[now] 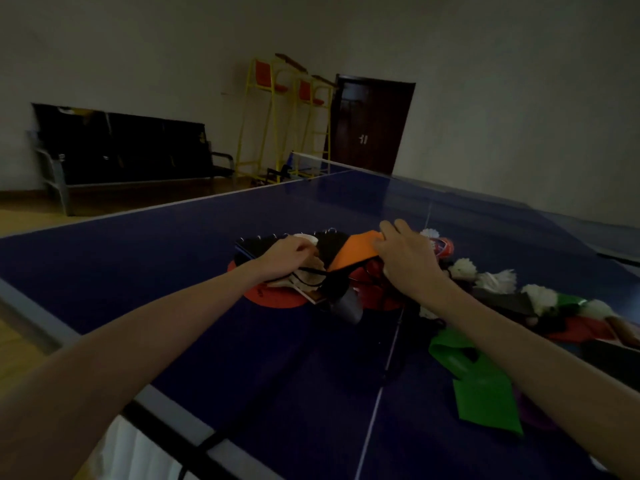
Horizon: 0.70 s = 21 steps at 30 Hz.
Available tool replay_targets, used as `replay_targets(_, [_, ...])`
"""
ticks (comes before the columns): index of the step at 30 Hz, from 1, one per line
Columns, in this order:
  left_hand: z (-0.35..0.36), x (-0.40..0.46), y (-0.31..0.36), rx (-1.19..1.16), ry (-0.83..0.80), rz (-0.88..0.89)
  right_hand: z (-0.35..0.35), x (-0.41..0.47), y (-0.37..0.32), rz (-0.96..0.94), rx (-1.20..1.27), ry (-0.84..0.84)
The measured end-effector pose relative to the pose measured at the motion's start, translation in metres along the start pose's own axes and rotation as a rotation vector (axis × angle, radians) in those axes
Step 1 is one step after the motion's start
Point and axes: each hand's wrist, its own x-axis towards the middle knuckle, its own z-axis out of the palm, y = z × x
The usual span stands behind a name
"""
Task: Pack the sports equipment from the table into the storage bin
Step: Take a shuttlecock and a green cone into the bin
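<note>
pinching orange band (358, 249) under right hand (405, 259) fingers, left hand (289, 256) fingers curled around black cord (311, 270)

A heap of sports gear (332, 271) lay mid-table on the blue table-tennis table (173, 271): an orange cloth piece (356, 251) draped over red paddles (273, 296), white shuttlecocks (495, 280) trailing toward the right edge, and a green band (485, 393) nearer the front edge.

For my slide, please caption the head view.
Both hands reach into a gear pile on the blue table, right pinching orange cloth.
</note>
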Motion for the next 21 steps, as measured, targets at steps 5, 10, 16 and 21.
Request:
replay_targets(5, [-0.001,-0.008,0.008,-0.006,-0.071,0.016,-0.008,-0.012,-0.005,0.088,0.030,-0.013])
replay_targets(10, [-0.004,-0.013,0.008,0.089,-0.010,0.015,-0.015,-0.025,-0.003,0.207,0.108,0.024])
replay_targets(16, [-0.022,-0.024,0.015,0.009,0.543,-0.097,-0.027,-0.038,0.008,0.324,0.293,0.134])
replay_targets(21, [-0.028,-0.059,0.038,-0.025,0.839,-0.028,-0.037,-0.054,0.009,0.439,0.478,0.223])
